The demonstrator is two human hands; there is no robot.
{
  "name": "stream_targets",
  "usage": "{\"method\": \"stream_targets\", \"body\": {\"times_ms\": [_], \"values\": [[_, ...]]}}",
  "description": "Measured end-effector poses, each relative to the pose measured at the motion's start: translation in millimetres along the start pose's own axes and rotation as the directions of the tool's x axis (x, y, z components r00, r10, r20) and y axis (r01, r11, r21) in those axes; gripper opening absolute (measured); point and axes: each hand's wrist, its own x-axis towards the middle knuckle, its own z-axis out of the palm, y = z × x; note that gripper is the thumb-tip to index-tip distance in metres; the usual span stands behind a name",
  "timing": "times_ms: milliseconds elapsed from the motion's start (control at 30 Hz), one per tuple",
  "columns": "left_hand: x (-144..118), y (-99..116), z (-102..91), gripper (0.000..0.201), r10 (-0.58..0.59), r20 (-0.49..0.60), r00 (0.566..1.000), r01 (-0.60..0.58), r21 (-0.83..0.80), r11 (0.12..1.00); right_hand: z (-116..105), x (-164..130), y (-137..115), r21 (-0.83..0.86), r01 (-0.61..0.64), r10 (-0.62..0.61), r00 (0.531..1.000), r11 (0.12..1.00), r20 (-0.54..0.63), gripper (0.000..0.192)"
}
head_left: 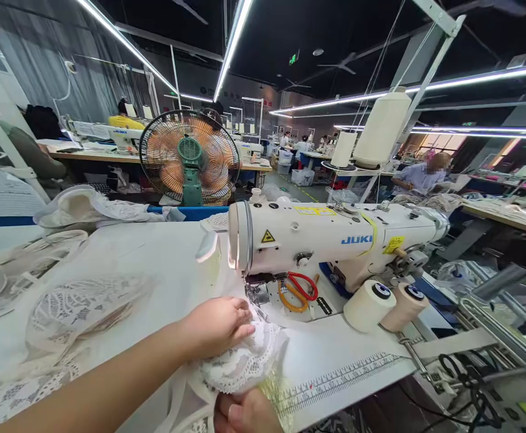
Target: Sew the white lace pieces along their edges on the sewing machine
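White lace piece (244,361) lies bunched on the table (335,355), just in front of the presser foot (257,296) of a white Juki sewing machine (330,237); its far edge is touching or nearly under the foot, cannot tell which. Left hand (220,325) rests flat on top of the lace, fingers together and pointing toward the needle area, pressing the fabric down. Right hand (244,414) at the bottom edge of view, mostly cut off; thumb and fingers look closed, pinching the near edge of the lace. Judgement: the step in hand is feeding the lace to the needle. To do it well, the bunched part wants smoothing flat before it reaches the foot, the left fingertips kept beside the foot rather than in line with the needle, and the right hand holding light tension so the edge runs straight; the printed ruler (344,376) on the table edge gives a line to steer by. Lace is open and stretchy, likely to pucker if pulled. Scissors with red and orange handles (299,290) lie behind the foot under the machine arm. Two cream thread cones (386,304) lie tipped on the table to the right. Further lace pieces (77,307) spread to the left. A standing fan (189,157) behind; other people at far tables.
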Motion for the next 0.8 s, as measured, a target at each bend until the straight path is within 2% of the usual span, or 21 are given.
{"method": "stream_targets", "body": {"times_ms": [200, 367, 533, 633, 800], "values": [[5, -4, 0.7, 0.037, -0.014, 0.004, 1.0, 0.014, 0.067, 0.998, 3, 9, 0, 0.082, 0.068, -0.07, 0.997, 0.994, 0.021, 0.059], [7, 4, -4.5, 0.035, -0.07, 0.072, 0.995, 0.06, 0.135, 0.989, 8, 14, -1, 0.144, 0.097, -0.102, 0.994, 0.985, 0.03, 0.059], [10, 11, -8.2, 0.03, -0.102, 0.061, 0.993, 0.088, 0.198, 0.976, 12, 16, -3, 0.169, 0.127, -0.138, 0.989, 0.977, 0.052, 0.059], [15, 14, -10.2, 0.032, -0.16, 0.049, 0.986, 0.142, 0.254, 0.957, 13, 17, -4, 0.178, 0.138, -0.15, 0.987, 0.974, 0.055, 0.055], [18, 19, -7.3, 0.033, -0.236, 0.115, 0.965, 0.193, 0.3, 0.934, 13, 25, 0, 0.177, 0.195, -0.209, 0.976, 0.965, 0.064, 0.047]]}}
